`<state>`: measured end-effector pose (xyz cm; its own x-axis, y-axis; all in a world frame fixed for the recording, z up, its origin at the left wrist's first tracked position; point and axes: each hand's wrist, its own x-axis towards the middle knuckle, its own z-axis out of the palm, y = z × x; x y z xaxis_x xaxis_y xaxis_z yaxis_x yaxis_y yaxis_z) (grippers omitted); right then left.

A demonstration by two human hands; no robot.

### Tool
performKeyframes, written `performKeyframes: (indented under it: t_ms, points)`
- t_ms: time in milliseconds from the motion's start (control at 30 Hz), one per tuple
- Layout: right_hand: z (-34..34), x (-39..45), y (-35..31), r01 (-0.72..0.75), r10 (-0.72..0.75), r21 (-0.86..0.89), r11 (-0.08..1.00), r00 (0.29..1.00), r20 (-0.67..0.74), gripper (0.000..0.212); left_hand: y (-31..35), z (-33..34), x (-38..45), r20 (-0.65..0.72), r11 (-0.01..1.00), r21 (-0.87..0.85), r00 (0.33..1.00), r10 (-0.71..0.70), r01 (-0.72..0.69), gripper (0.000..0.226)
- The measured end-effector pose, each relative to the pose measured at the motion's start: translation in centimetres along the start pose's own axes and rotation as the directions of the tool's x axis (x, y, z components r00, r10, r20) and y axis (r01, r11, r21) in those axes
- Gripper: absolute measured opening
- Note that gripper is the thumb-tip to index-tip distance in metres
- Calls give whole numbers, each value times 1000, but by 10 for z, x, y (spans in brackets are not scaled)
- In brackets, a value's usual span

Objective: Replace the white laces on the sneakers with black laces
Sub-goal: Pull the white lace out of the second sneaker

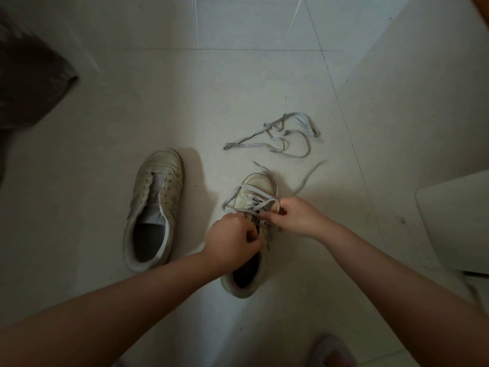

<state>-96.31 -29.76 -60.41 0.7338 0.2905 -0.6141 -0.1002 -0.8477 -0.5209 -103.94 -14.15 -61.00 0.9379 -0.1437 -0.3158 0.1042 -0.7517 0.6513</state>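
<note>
Both sneakers [154, 205] look like scuffed, matt white leather. The loose lace [280, 139] is flat woven cloth. The floor [238, 83] is smooth, faintly glossy tile.

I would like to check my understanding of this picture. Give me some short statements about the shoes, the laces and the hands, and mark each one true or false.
1. The left sneaker has no lace in it. True.
2. A loose white lace lies on the floor beyond the sneakers. True.
3. Both hands are away from the right sneaker. False: the left hand and the right hand both work at its lacing.
4. The right sneaker is already fully unlaced. False: white lace still crosses its front.
5. A black lace lies beside the left sneaker. False: none shows.
</note>
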Motion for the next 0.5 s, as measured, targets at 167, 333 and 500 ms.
performKeyframes:
  t_ms: [167, 333, 500]
  points:
    - [-7, 2, 5, -12, 16, -22, 1000, 987, 159, 24, -3, 3, -3, -32, 995, -97, 999, -20, 17, 18]
    - [-12, -1, -3, 33, -11, -92, 995, 974, 227, 12, -6, 6, -4, -47, 991, -132, 999, -24, 18, 17]
    - [-23, -6, -13, 66, -148, -615, 786, 985, -84, 16, -4, 3, -1, -20, 993, -114, 1000, -17, 15, 16]
